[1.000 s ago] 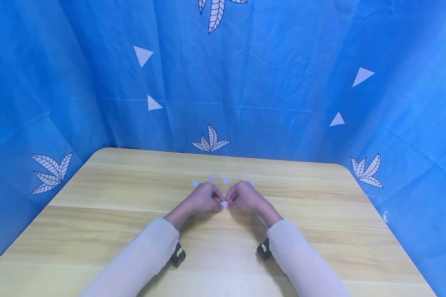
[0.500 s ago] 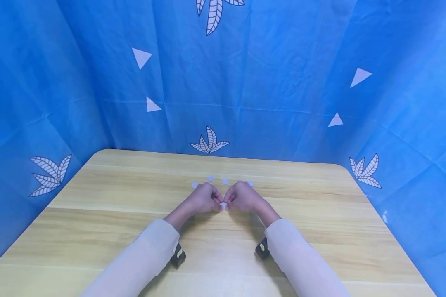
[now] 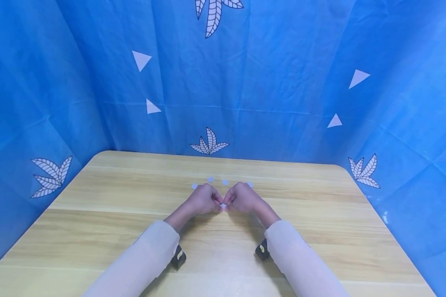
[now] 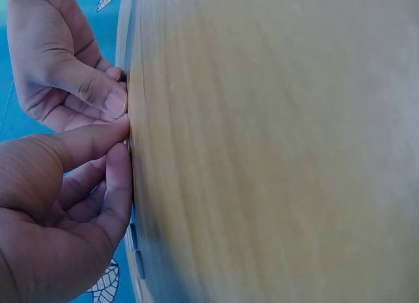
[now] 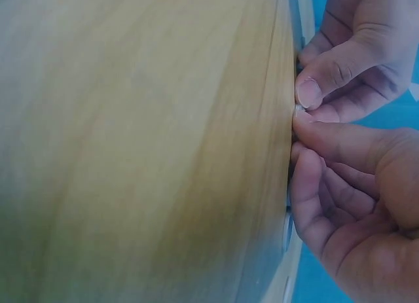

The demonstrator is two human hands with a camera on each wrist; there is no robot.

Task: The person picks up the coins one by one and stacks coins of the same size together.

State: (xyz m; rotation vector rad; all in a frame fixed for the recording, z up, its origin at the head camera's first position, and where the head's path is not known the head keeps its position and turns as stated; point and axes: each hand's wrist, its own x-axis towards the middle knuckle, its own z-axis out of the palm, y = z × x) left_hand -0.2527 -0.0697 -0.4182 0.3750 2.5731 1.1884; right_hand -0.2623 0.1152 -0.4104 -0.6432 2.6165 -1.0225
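In the head view, a small pale disc [image 3: 223,206] lies at the middle of the table, between the fingertips of both hands. My left hand [image 3: 203,199] pinches at its left side with thumb and fingers, while my right hand [image 3: 243,198] does the same from the right. The fingertips nearly meet and cover most of the disc. Seen low from the left wrist, the left hand [image 4: 72,205] is nearest, with its fingertips down at the tabletop. From the right wrist, the right hand [image 5: 360,192] also has curled fingers at the surface. The disc is mostly hidden in both wrist views.
Behind the hands, several similar pale discs lie in a loose arc, among them a left one [image 3: 194,186], a middle one [image 3: 225,182] and a right one [image 3: 250,184] partly covered by the right hand. A blue patterned curtain [image 3: 282,82] surrounds the wooden table [image 3: 115,185].
The head view shifts slightly, so the whole scene sits a little lower. Both hands stay at the same disc, their fingertips drawn marginally closer together.
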